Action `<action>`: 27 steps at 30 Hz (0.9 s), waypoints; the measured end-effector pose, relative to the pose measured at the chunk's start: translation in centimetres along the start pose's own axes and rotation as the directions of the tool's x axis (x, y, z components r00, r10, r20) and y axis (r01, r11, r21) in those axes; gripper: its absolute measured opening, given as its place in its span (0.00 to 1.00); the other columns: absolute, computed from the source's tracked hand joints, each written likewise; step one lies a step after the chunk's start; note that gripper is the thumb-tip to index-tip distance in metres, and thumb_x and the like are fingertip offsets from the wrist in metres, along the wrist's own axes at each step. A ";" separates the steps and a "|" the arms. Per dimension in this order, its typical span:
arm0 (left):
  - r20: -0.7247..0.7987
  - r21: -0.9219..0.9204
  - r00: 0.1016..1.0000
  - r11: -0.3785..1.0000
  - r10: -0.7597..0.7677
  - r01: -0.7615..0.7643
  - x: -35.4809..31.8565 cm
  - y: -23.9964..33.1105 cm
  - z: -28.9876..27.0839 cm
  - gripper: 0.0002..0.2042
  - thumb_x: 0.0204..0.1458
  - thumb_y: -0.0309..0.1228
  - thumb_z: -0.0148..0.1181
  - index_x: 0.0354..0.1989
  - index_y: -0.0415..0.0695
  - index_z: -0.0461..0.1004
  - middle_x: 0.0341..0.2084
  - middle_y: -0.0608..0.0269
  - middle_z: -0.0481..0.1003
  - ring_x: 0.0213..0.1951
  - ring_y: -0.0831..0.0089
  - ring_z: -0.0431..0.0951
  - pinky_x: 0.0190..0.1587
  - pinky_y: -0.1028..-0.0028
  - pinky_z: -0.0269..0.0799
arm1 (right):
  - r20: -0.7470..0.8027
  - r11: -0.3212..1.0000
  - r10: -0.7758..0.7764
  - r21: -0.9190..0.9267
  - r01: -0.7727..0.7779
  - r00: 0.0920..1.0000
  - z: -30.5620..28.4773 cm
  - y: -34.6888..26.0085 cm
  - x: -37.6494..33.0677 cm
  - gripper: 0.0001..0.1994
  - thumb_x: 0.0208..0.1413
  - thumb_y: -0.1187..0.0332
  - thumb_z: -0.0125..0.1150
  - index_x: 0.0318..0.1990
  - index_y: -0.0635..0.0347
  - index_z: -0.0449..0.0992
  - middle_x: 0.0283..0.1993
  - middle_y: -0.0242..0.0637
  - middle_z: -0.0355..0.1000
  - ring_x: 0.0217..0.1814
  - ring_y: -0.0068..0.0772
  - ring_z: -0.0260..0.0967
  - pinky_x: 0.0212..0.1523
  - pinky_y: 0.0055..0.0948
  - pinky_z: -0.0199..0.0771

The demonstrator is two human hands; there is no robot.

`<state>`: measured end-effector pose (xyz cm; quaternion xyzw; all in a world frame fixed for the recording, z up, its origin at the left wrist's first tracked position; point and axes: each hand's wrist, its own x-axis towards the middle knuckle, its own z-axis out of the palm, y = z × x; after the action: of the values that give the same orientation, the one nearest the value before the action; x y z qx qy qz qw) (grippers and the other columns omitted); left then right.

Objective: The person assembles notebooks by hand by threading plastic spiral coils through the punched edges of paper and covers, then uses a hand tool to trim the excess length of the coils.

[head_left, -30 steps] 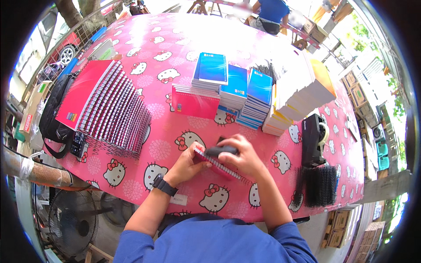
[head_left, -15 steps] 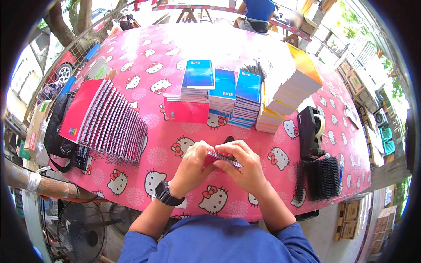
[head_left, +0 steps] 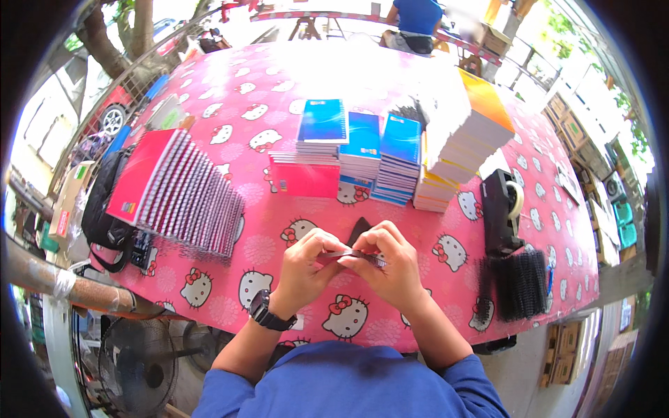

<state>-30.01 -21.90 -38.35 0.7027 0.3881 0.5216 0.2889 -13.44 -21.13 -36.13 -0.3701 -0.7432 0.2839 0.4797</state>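
Close in front of me, above the table, I hold a thin red spiral notebook [head_left: 334, 256], seen nearly edge-on. My left hand [head_left: 305, 268] pinches one end, its thumb and forefinger near the middle. My right hand [head_left: 388, 263] pinches the other part, where a bit of dark coil shows past the fingers. The fingers hide most of the notebook. Just beyond them lies a dark pointed object [head_left: 359, 228] whose kind I cannot make out. A large pile of red spiral notebooks [head_left: 145, 180] stands to the left.
Blue notebooks [head_left: 324, 120], a red notebook stack [head_left: 304, 180] and tall yellow-covered notebooks [head_left: 486, 97] stand ahead on the pink table cover [head_left: 251, 198]. At right are a black tape dispenser [head_left: 497, 212] and black binding coils [head_left: 519, 284]. A black bag [head_left: 104, 209] lies left; another person [head_left: 417, 21] sits beyond.
The notebook has tipped from showing some red cover and coil to nearly edge-on. My fingertips have come closer together. The whole view has shifted slightly.
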 end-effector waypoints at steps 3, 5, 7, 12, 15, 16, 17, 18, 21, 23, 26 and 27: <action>-0.026 -0.008 0.999 1.000 -0.022 0.022 0.0 0.5 0.0 0.10 0.42 0.19 0.65 0.32 0.40 0.73 0.28 0.62 0.74 0.31 0.74 0.77 0.33 0.77 0.76 | 0.011 0.980 -0.116 -0.159 0.117 0.993 -0.4 -0.2 0.2 0.10 0.45 0.71 0.67 0.34 0.61 0.72 0.29 0.36 0.68 0.32 0.36 0.67 0.33 0.32 0.68; -0.044 -0.010 0.998 0.999 -0.036 0.036 -0.1 0.7 -0.6 0.09 0.43 0.19 0.65 0.32 0.39 0.72 0.27 0.63 0.74 0.31 0.77 0.77 0.33 0.78 0.76 | 0.076 0.982 -0.124 -0.136 0.134 0.989 -0.4 -0.4 0.4 0.07 0.48 0.74 0.63 0.34 0.62 0.72 0.29 0.38 0.69 0.34 0.41 0.67 0.36 0.35 0.69; 0.051 -0.207 0.966 0.944 -0.253 0.258 0.0 1.0 -1.0 0.07 0.46 0.19 0.64 0.32 0.38 0.72 0.27 0.65 0.74 0.31 0.82 0.76 0.33 0.79 0.75 | 0.120 0.979 -0.151 -0.119 0.166 0.981 -0.4 -0.6 0.4 0.06 0.49 0.76 0.61 0.36 0.62 0.72 0.32 0.38 0.70 0.37 0.41 0.68 0.37 0.36 0.69; 0.089 -0.303 0.937 0.887 -0.338 0.349 0.1 1.1 -2.1 0.09 0.43 0.17 0.66 0.30 0.39 0.72 0.28 0.67 0.74 0.32 0.85 0.73 0.33 0.82 0.72 | 0.177 0.960 -0.206 -0.153 0.234 0.962 0.1 -0.9 0.9 0.08 0.49 0.75 0.61 0.38 0.62 0.71 0.34 0.41 0.69 0.38 0.42 0.67 0.37 0.37 0.70; 0.083 -0.233 0.914 0.884 -0.397 0.405 0.2 2.0 -3.3 0.08 0.43 0.16 0.65 0.29 0.39 0.71 0.28 0.67 0.74 0.32 0.86 0.73 0.33 0.83 0.72 | 0.179 0.981 -0.164 -0.077 0.180 0.970 0.2 -1.9 1.1 0.08 0.49 0.75 0.61 0.38 0.62 0.72 0.35 0.41 0.69 0.38 0.43 0.67 0.37 0.36 0.70; 0.071 -0.191 0.931 0.911 -0.358 0.365 0.1 2.4 -3.6 0.08 0.43 0.16 0.65 0.29 0.39 0.71 0.28 0.68 0.74 0.32 0.86 0.73 0.33 0.83 0.73 | 0.175 0.979 -0.173 -0.073 0.188 0.969 0.4 -2.0 1.2 0.08 0.49 0.75 0.61 0.38 0.62 0.72 0.35 0.41 0.69 0.38 0.43 0.67 0.37 0.36 0.70; 0.061 -0.149 0.946 0.934 -0.318 0.323 0.0 2.6 -4.0 0.08 0.43 0.16 0.65 0.29 0.39 0.71 0.27 0.68 0.75 0.31 0.86 0.73 0.34 0.82 0.73 | 0.186 0.980 -0.175 -0.060 0.189 0.967 0.7 -1.9 1.4 0.08 0.49 0.75 0.61 0.38 0.62 0.72 0.35 0.42 0.69 0.39 0.43 0.67 0.37 0.36 0.70; 0.054 -0.204 0.941 0.919 -0.333 0.337 -0.1 2.7 -4.3 0.08 0.43 0.16 0.65 0.29 0.39 0.72 0.27 0.68 0.75 0.31 0.87 0.73 0.34 0.82 0.73 | 0.201 0.981 -0.175 -0.048 0.189 0.964 1.0 -1.8 1.5 0.08 0.49 0.75 0.61 0.38 0.62 0.72 0.36 0.42 0.69 0.39 0.43 0.68 0.37 0.36 0.70; 0.003 -0.125 0.938 0.930 -0.347 0.344 -0.2 3.6 -5.8 0.08 0.43 0.17 0.66 0.28 0.39 0.72 0.26 0.68 0.75 0.31 0.86 0.73 0.34 0.82 0.73 | 0.220 0.958 -0.273 -0.021 0.284 0.937 2.1 -2.7 2.4 0.08 0.49 0.75 0.62 0.37 0.62 0.73 0.35 0.42 0.69 0.39 0.43 0.68 0.37 0.35 0.70; 0.041 -0.119 0.917 0.909 -0.397 0.399 -0.5 4.4 -7.4 0.12 0.42 0.19 0.68 0.33 0.39 0.71 0.29 0.65 0.75 0.34 0.83 0.75 0.36 0.80 0.73 | 0.207 0.948 -0.312 0.007 0.318 0.927 3.0 -4.0 3.5 0.07 0.49 0.76 0.61 0.36 0.63 0.73 0.34 0.41 0.70 0.38 0.43 0.69 0.37 0.36 0.71; -0.196 0.264 0.980 0.965 0.044 0.009 -0.6 5.7 -9.3 0.37 0.38 0.23 0.71 0.58 0.42 0.55 0.34 0.61 0.74 0.38 0.74 0.77 0.40 0.74 0.74 | 0.065 0.926 -0.364 0.127 0.354 0.929 3.7 -6.5 6.3 0.05 0.51 0.78 0.59 0.36 0.65 0.73 0.34 0.43 0.70 0.33 0.43 0.70 0.34 0.32 0.71; -0.185 0.277 0.981 0.961 0.060 -0.006 -1.3 6.1 -10.0 0.37 0.38 0.23 0.71 0.58 0.42 0.55 0.34 0.61 0.74 0.38 0.74 0.77 0.40 0.74 0.74 | 0.033 0.917 -0.371 0.173 0.360 0.928 4.0 -6.9 7.6 0.04 0.53 0.77 0.57 0.37 0.66 0.72 0.33 0.42 0.70 0.32 0.38 0.71 0.33 0.29 0.71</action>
<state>-38.33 -26.27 -31.18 0.6889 0.4710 0.5327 0.1409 -21.06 -19.01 -28.47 -0.1745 -0.7886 0.2615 0.5285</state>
